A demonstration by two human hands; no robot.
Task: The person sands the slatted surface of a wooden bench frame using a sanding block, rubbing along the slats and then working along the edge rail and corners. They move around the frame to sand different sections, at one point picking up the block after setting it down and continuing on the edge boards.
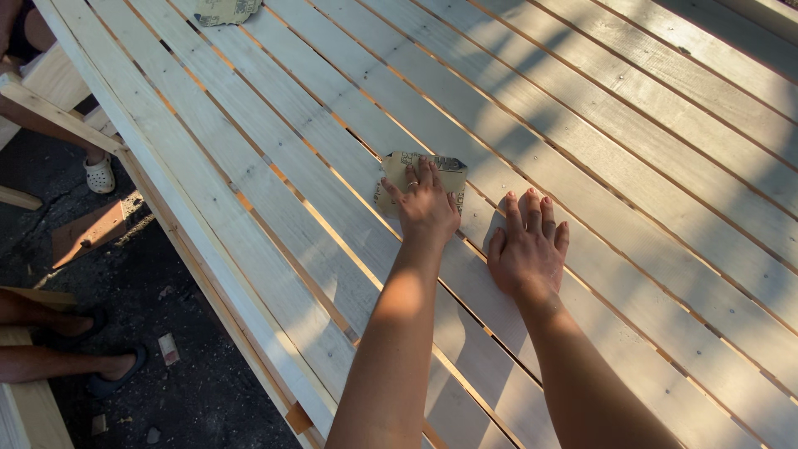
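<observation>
A large frame of pale wooden slats (274, 150) fills most of the view, running diagonally. My left hand (426, 204) presses flat on a folded sheet of tan sandpaper (397, 172) that lies on a slat near the middle; a ring shows on one finger. My right hand (529, 245) rests palm down, fingers together, on the neighbouring slats just to the right, holding nothing. Both forearms reach in from the bottom of the view.
A second piece of sandpaper (223, 10) lies at the top edge of the slats. On the dark ground at left stand other people's feet: one in a white clog (100, 175), two in dark slippers (116, 374). Wood offcuts (87, 229) lie there.
</observation>
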